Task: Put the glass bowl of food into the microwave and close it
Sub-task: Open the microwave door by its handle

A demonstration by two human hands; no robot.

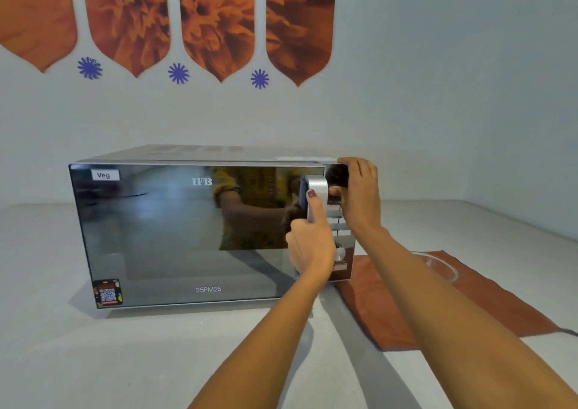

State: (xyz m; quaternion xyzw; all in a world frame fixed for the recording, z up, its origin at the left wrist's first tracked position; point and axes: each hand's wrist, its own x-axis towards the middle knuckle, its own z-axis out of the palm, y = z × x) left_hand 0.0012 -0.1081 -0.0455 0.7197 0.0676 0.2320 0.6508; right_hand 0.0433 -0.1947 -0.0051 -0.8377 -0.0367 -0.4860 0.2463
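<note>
A silver microwave (187,236) with a mirrored door stands on the pale counter, door shut flat against its body. My left hand (309,243) is wrapped around the vertical silver door handle (317,189), thumb pointing up along it. My right hand (359,193) grips the microwave's top right corner, covering the upper part of the control panel. A clear glass bowl (441,268) sits to the right of the microwave on an orange cloth; my right forearm hides most of it, and its contents cannot be made out.
The orange cloth (391,308) lies on the counter (93,361) to the right of the microwave. A dark cable (569,332) runs off at the cloth's right end. The wall behind carries orange flower panels.
</note>
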